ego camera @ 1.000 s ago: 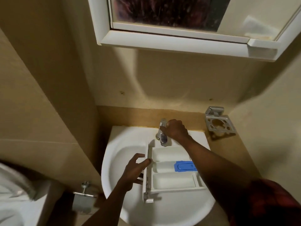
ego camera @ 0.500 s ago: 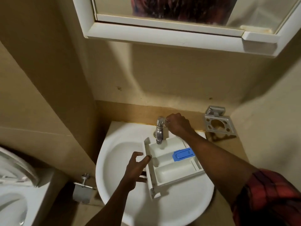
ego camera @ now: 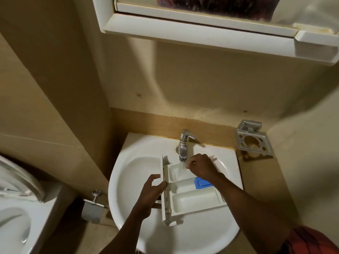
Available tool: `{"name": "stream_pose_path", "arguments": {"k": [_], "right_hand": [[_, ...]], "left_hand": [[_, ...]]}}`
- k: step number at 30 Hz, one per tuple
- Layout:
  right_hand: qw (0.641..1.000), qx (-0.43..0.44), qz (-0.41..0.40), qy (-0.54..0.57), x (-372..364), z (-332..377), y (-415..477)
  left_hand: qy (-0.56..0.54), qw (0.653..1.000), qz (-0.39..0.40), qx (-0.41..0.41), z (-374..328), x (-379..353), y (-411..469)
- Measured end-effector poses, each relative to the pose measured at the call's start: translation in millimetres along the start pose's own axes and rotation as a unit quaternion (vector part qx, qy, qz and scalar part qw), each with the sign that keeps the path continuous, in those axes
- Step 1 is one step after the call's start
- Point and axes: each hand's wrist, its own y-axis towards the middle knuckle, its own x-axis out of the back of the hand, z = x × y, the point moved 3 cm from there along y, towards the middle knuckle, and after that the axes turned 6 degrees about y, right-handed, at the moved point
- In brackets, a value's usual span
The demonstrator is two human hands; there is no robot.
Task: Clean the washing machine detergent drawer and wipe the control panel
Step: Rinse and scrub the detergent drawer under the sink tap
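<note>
Standing with the toilet [ego camera: 16, 222] and paper holder [ego camera: 92, 208] off to your left, you held the white detergent drawer [ego camera: 194, 199] inside the sink [ego camera: 135, 173], your left hand [ego camera: 152, 194] gripping its front panel between thumb and fingers. The drawer lay open side up under the tap [ego camera: 184, 144], its blue insert [ego camera: 202, 182] in the middle compartment. Your right hand [ego camera: 200, 166] hung over the rear compartment with fingers curled, though whether they gripped anything could not be told; a toothbrush holder [ego camera: 254, 142] sat on the wall beyond.

Whether the right hand [ego camera: 200, 166] grips the drawer [ego camera: 194, 200] is unclear; the toilet [ego camera: 16, 217] is cropped.
</note>
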Motion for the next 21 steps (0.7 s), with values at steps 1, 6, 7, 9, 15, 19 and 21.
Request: {"name": "stream_pose_path", "arguments": {"k": [1,6,7,9,15,19,21], "right_hand": [[0.999,0.001,0.031,-0.019,-8.0,3.4,1.0],[0.998,-0.042,0.02,-0.041,-35.1,7.0,6.1],[0.998,-0.036,0.017,-0.039,-39.5,5.3,5.4],[0.997,-0.003,0.051,-0.059,-48.2,4.8,2.1],[0.984,0.09,0.134,-0.08,-64.2,25.4,-8.1],[0.975,0.003,0.148,-0.166,-29.7,0.7,6.8],[0.969,-0.043,0.112,-0.218,-15.3,-11.3,10.6]], "left_hand": [[0.002,1.0,0.0,-0.001,0.5,1.3,0.2],[0.019,1.0,0.007,-0.01,2.0,9.1,1.6],[0.022,1.0,0.007,-0.01,2.1,10.1,2.7],[0.028,0.999,0.011,-0.01,1.4,9.7,5.3],[0.042,0.999,0.012,-0.005,1.3,9.1,10.1],[0.032,0.999,0.02,-0.013,0.5,13.6,8.1],[0.035,0.999,0.026,-0.013,-0.2,13.1,7.6]]}}
